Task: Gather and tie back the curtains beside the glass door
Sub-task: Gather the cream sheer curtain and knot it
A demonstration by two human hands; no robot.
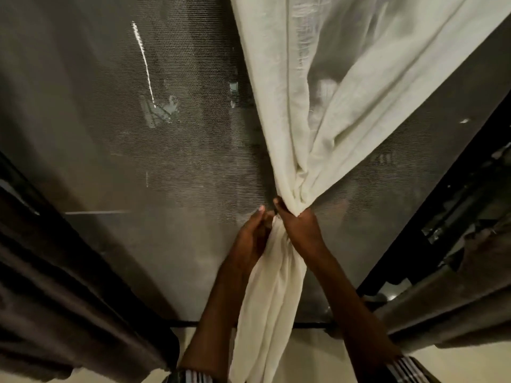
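A: Status, left to right?

B: Dark drape [69, 286] bunched at the door's left edge. Mesh screen [138, 134] over the glass. Cream curtain [318, 106] hangs mid-door, gathered to a neck low down. Second dark drape [442, 299] at the right edge.

A: Hands?

B: Left hand [253, 239] just below the neck, fingers curled onto the tail, thumb up. Looks like a loose pinch; can't tell how firm. Right hand [300, 225] fisted around the neck itself.

A: Handling?

B: Light, soft, thin weave, probably slips when slack. Hold at the neck, keep tension, wrap the tail there. No tie-back visible.
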